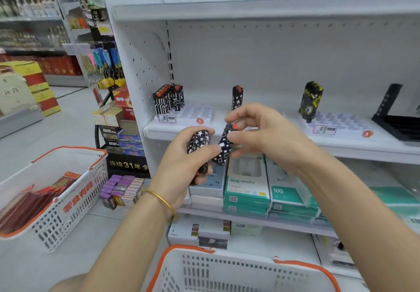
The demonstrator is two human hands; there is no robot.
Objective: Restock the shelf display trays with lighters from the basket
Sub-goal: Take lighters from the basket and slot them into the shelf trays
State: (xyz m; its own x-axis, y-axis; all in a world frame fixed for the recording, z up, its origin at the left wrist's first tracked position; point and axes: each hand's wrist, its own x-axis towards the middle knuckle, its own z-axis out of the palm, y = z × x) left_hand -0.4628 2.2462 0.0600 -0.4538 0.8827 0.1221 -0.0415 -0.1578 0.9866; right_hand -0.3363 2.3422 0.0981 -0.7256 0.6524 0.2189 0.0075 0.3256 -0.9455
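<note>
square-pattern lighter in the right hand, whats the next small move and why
Probably lift the square-pattern lighter clear of the star lighters in the left hand and stand it in an empty socket of the leftmost tray: the right hand pinches it, and that tray is mostly bare.

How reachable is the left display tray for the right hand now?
Probably yes: the right hand, pinching a square-patterned lighter, is near the shelf edge; the left display tray has empty front slots, and the left hand sits lower.
</note>
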